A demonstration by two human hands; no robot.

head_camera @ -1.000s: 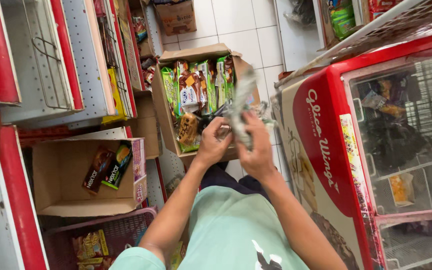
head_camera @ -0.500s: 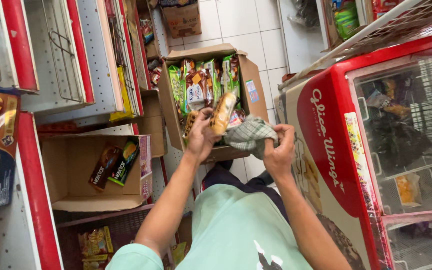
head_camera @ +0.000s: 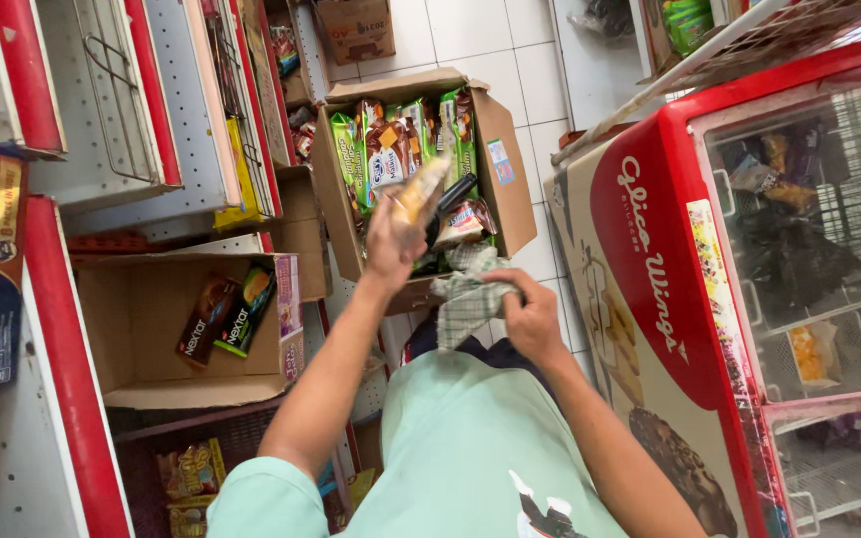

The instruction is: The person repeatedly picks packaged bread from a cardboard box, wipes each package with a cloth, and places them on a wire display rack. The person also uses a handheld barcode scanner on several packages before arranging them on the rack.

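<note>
My left hand point(head_camera: 391, 244) is closed around a yellow-orange snack packet point(head_camera: 419, 191), lifted over a cardboard box point(head_camera: 510, 169) on the floor that is packed with several green and brown snack packets point(head_camera: 391, 149). My right hand point(head_camera: 530, 314) grips a checked grey-green cloth point(head_camera: 465, 299) just below and to the right of the packet, close to my body. Both forearms reach forward from my pale green shirt.
A red and white freezer chest point(head_camera: 690, 299) with a glass lid stands at the right. Metal shelving with red edges point(head_camera: 151, 110) runs along the left. An open cardboard box point(head_camera: 142, 309) holds two dark packets. A maroon basket point(head_camera: 191, 468) with yellow packets sits lower left.
My hands have come apart: the left one raised the packet over the box, while the right one drew the cloth down and back toward my body.
</note>
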